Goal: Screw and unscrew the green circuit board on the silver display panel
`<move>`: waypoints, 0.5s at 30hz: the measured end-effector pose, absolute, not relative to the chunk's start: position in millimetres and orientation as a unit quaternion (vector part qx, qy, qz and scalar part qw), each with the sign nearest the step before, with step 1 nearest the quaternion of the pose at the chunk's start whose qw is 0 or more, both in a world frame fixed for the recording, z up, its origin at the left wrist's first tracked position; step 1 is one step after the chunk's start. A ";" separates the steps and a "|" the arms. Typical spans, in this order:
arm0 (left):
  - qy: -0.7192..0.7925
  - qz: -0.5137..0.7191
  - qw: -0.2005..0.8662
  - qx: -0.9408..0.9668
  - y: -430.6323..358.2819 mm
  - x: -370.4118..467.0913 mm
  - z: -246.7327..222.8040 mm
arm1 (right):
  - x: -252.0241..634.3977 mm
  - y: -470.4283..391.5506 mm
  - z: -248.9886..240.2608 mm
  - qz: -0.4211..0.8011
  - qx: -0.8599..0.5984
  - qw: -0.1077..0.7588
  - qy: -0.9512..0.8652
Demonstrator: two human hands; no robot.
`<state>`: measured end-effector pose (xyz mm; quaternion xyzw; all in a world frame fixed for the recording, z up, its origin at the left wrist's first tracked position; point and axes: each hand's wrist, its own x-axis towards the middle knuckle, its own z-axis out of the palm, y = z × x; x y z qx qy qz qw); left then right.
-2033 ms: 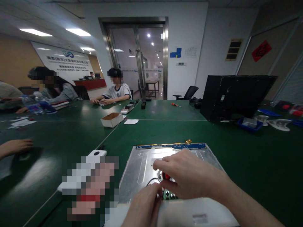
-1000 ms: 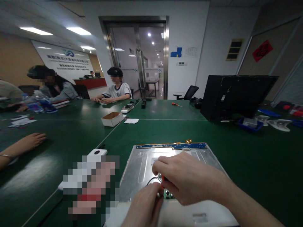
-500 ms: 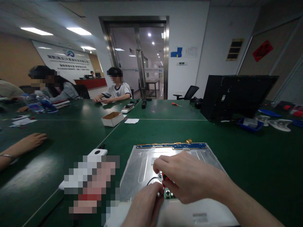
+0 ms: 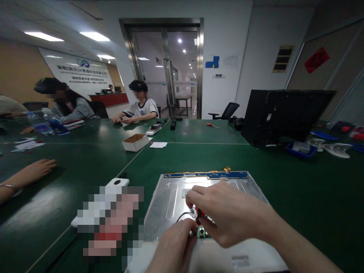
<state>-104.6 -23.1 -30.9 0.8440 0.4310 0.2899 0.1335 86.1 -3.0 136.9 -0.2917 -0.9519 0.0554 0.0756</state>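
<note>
A metal display panel (image 4: 167, 201) lies on the green table, with a blue circuit strip (image 4: 199, 175) along its far edge. My right hand (image 4: 224, 212) is closed around a red and black tool (image 4: 199, 215), probably a screwdriver, over the panel's near part. Just left of it, my left hand (image 4: 178, 242) has its fingers pressed together beside the tool's lower end; what they pinch is hidden. A small green circuit board (image 4: 203, 232) shows beneath the hands, and a black wire (image 4: 183, 215) curves next to my left fingertips. The white casing (image 4: 241, 258) sits at the panel's near side.
A white device (image 4: 118, 183) lies left of the panel. Farther off are an open box (image 4: 135, 143), an orange screwdriver (image 4: 212, 125), a black monitor (image 4: 284, 117) and a blue tray (image 4: 301, 149). Another person's hand (image 4: 40, 168) rests at left; other people sit beyond.
My right hand has shifted very slightly right and its grip has turned a little, showing more of the red and black tool. My left hand stays in place.
</note>
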 end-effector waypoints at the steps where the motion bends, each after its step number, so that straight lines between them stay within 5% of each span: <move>1: 0.433 0.282 0.137 0.845 -23.3 -104.8 -30.2 | 85.8 -3.4 136.9 0.055 -0.291 0.073 -0.952; 15: 0.416 0.285 0.151 0.850 -26.4 -105.6 -24.8 | 91.6 -1.6 138.1 0.082 -0.303 0.087 -0.945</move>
